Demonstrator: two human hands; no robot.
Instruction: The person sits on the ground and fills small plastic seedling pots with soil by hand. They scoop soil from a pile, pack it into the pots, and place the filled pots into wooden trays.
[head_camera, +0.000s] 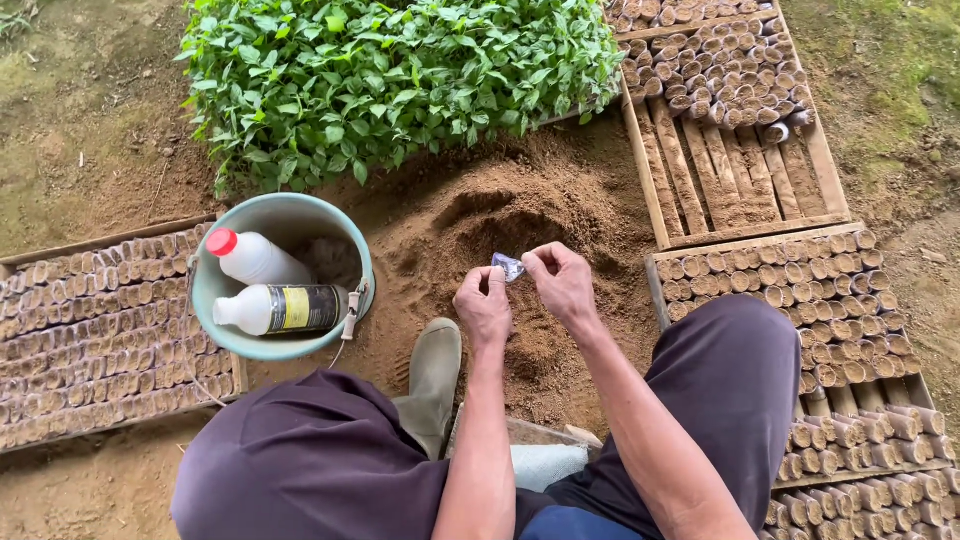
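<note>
hands: 2, left hand (484, 305) and right hand (562, 283) | clear plastic sleeve (508, 266): 1 | bucket (205, 290): 1 | white bottles: 2, red-capped bottle (255, 258) and labelled bottle (282, 309) | rubber boot (432, 380): 1 | wooden trays: at least 3 (filled soil tubes too many to count)

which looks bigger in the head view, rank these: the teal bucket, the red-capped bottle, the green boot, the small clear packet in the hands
1. teal bucket
2. green boot, though it sits nearer the camera, so its margin over the bottle is unsure
3. red-capped bottle
4. small clear packet, pinched between left hand and right hand
</note>
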